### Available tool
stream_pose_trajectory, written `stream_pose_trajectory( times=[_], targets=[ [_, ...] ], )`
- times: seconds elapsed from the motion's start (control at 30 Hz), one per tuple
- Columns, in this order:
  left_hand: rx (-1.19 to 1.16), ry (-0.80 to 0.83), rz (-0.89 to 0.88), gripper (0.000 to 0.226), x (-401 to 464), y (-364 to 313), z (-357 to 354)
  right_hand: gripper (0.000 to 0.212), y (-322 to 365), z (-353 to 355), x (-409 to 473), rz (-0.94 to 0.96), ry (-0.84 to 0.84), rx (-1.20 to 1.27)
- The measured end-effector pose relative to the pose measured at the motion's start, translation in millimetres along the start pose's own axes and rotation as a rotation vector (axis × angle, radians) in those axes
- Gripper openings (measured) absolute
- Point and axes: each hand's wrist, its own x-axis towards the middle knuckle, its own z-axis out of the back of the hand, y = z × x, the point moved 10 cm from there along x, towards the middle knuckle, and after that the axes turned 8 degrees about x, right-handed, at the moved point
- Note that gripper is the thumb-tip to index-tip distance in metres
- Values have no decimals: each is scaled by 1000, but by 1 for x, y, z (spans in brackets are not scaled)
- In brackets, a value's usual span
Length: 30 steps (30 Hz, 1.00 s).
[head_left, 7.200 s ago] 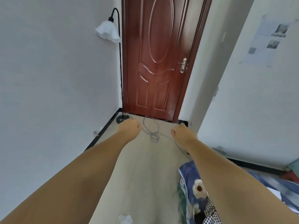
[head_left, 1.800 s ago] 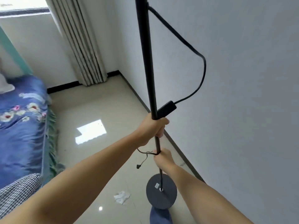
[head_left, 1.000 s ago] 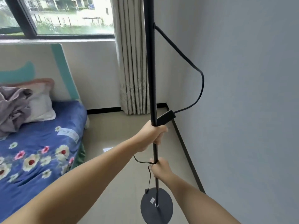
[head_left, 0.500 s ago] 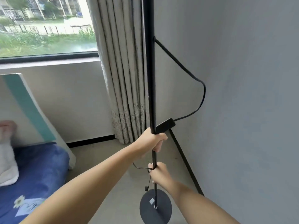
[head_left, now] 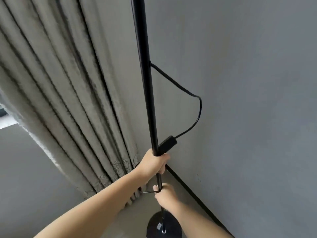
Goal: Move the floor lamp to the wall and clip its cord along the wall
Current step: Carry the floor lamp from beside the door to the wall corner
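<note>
The floor lamp's black pole (head_left: 145, 74) rises upright through the middle of the view. Its round black base (head_left: 163, 225) is at the bottom, close to the wall's dark skirting. My left hand (head_left: 153, 163) is shut around the pole, just under the cord's black inline switch (head_left: 167, 143). Lower down, my right hand (head_left: 163, 195) grips the pole together with a thin loop of cord. The black cord (head_left: 192, 95) leaves the pole higher up and bows out to the right toward the grey wall (head_left: 248, 100). The lamp's shade is out of frame.
A grey pleated curtain (head_left: 60, 100) hangs on the left, reaching the floor behind my left arm. A dark skirting strip (head_left: 197, 198) runs along the foot of the right wall. A sliver of window shows at the left edge.
I have carried the lamp further toward the corner by the curtain. The bed and most of the window have left the view. Both hands keep the same grip on the pole.
</note>
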Motion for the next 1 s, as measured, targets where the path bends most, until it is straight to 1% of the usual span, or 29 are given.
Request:
stream_pose_trajectory(
  times=[0.13,0.2,0.23,0.27,0.33,0.4,0.47,0.53,0.67,0.7,0.87,0.93,1.0],
  targets=[
    [0,131,20,45,82,23,7,27,14,-3,77,-61,-30,29],
    [18,147,48,50,122,39,11,22,19,-3,116,-82,-36,34],
    [32,138,63,51,140,46,15,15,21,-4,133,-88,-33,44],
    [40,116,69,49,159,51,20,12,25,-5,155,-89,-32,56],
    [46,83,76,42,197,63,30,16,27,-6,198,-95,-44,65],
    [38,73,82,37,230,76,37,13,36,-7,236,-69,-66,35],
    [31,91,71,37,259,87,40,26,40,-4,272,-41,-110,-35],
    [24,125,46,42,288,99,41,31,41,-3,307,-36,-149,-56],
    [17,172,-14,47,337,124,36,20,28,-4,371,-44,-191,-15],
    [23,183,-32,47,346,131,35,22,26,-3,384,-37,-213,-3],
    [-8,222,-154,60,379,133,39,27,42,3,424,113,-298,-23],
    [-35,193,-218,57,387,128,48,28,48,3,431,182,-315,-41],
    [-54,108,-310,45,390,129,61,27,47,1,441,257,-316,-54]
  ],
)
